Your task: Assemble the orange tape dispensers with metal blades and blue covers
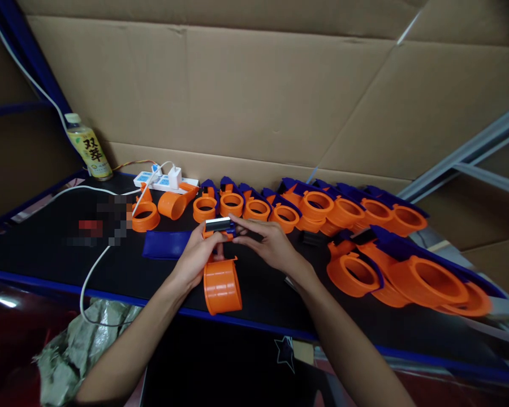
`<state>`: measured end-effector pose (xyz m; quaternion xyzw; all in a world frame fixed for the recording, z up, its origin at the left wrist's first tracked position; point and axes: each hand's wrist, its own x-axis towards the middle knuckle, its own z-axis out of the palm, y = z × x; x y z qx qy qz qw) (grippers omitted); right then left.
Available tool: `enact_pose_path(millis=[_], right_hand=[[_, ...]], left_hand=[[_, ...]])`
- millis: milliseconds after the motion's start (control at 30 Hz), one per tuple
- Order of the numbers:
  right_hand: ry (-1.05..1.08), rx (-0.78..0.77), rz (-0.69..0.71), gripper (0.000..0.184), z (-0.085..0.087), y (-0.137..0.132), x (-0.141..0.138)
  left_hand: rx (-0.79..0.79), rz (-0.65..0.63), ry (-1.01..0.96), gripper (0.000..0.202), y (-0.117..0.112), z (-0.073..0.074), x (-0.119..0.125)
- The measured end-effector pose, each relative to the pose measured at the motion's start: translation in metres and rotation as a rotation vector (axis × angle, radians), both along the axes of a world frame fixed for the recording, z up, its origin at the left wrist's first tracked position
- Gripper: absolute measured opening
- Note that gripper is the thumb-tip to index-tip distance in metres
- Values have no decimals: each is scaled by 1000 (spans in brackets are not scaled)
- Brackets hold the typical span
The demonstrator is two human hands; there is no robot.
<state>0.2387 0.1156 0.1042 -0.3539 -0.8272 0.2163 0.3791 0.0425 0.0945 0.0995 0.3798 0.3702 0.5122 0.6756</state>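
An orange tape dispenser with a toothed white blade on its black head is held over the front of the table. My left hand is closed round its neck, with the round orange hub hanging below. My right hand pinches the head from the right, thumb and fingertips on a dark blue part beside the blade. The fingers partly hide this blue part. A flat blue piece lies on the table left of my left hand.
Finished-looking orange and blue dispensers stand in rows behind and to the right. Two orange dispensers sit at the back left, near a white power strip and a bottle. A white cable crosses the table. Cardboard walls the back.
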Motion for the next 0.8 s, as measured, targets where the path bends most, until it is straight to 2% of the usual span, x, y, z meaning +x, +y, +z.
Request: enact_pose_path(millis=[200,367,467,633,800], right_hand=[[-39,109,27,55,3,-2,2],[-141,199,19,57,7,-4,7],[-165,227,8,59,8,-5,8],[-100,186,17,60,8,-6,5],[53,63,28,53,7,-7,3]], left_hand=[[35,21,49,21,-2,-3,3],[172,47,172,21,-2,-4,5],[202,49,201,20,-1,-5,4],[229,50,218,21,-2,-4,4],[259,60,188,24,-8,-1,8]])
